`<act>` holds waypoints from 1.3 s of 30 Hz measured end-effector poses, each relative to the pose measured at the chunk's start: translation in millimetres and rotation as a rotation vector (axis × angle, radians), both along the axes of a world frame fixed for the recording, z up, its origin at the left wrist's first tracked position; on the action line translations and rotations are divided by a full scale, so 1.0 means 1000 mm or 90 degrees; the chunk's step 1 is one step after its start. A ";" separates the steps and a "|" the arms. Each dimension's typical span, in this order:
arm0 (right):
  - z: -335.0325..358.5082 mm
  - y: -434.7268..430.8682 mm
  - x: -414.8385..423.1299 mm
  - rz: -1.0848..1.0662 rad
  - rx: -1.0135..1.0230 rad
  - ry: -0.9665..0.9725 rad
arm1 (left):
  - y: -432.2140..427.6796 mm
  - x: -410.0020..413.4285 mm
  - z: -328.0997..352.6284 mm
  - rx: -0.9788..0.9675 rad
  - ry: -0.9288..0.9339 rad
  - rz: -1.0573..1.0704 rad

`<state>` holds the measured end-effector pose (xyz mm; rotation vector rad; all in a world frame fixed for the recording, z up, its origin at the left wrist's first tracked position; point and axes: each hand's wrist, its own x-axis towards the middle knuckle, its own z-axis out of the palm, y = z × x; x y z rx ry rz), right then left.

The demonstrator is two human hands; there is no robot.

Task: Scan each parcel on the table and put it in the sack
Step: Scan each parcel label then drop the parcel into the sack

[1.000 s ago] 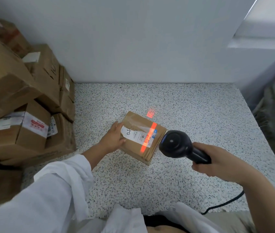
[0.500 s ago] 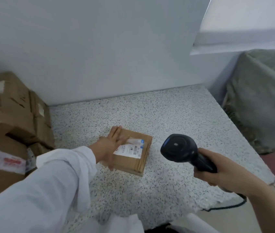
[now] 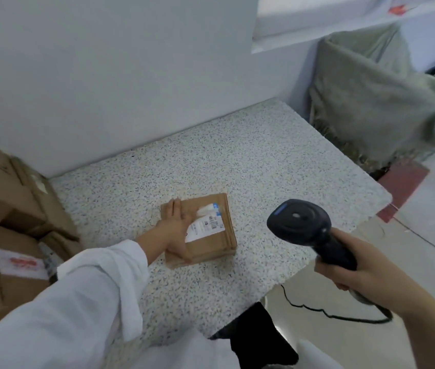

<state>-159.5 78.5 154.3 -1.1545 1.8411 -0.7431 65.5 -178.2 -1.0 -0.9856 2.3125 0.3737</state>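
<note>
Scan line gone from the label since a second ago; scanner [image 3: 301, 225] now pulled back rightward, my right hand [image 3: 349, 272] clamped round its handle. Left hand [image 3: 175, 230] lies on the parcel [image 3: 211, 249], fingers straight and together, thumb down its near side, pinning it mid-tabletop [image 3: 237, 161]. Judgement: scan done, hand set for the lift to the sack [image 3: 370, 102].

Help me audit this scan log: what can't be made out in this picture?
All head view.
Parcel top: left part covered by the left hand.
Label: print too small and blurred to read.
Sack: mouth blurred, cut by the right edge; contents unseen.
Stacked boxes: cut by the left edge; count unclear.
Scanner trigger: hidden under the right hand.
</note>
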 end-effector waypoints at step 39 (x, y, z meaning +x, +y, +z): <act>0.040 0.221 -0.344 -0.386 -0.247 -0.002 | 0.200 -0.456 0.152 -0.076 0.589 0.060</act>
